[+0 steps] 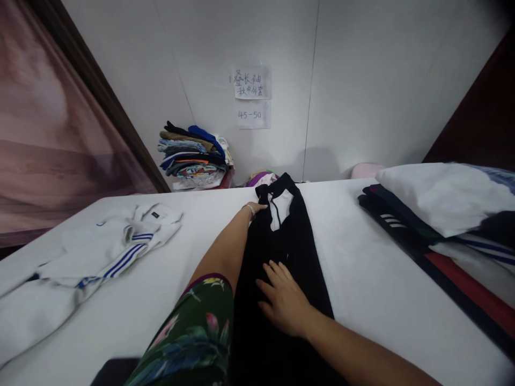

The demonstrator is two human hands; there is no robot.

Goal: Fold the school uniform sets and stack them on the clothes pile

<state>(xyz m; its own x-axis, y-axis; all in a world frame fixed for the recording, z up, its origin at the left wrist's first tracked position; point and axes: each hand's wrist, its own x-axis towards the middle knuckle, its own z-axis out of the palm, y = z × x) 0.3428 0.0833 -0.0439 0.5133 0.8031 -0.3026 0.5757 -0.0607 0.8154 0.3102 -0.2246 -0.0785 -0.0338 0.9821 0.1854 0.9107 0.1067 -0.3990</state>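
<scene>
A long black garment (pixel 298 236) lies lengthwise in front of me on the white table, with a white inner part showing through the opening at its far end. Whether it is a jacket or trousers I cannot tell. My left hand (pixel 256 208), a bracelet at its wrist, is at the far left edge of the garment and pinches the cloth near the opening; most of its fingers are hidden. Farther down, my right hand (pixel 284 297) rests flat on the black cloth with its fingers spread.
A white tracksuit-like garment (pixel 116 246) with blue stripes is spread at left. Clothes including a dark striped garment (pixel 398 225) and a white piece (pixel 438 193) are heaped at right. Behind the table stands a folded clothes stack (pixel 195 155), below paper signs (pixel 252 84) on the wall.
</scene>
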